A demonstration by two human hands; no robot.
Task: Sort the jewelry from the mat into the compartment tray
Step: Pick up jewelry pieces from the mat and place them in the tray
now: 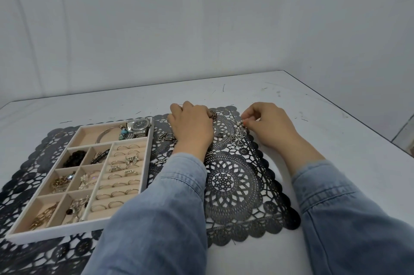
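Sleeve (177, 185) of left hand (191, 131) overlaps pieces (160, 162) beside tray (146, 158); right hand (268, 125) pinches ornament (239, 138).

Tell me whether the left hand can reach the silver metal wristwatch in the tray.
Probably yes: the left hand is just right of the silver metal wristwatch, which lies uncovered in the white tray's far compartment, only the low rim between them.
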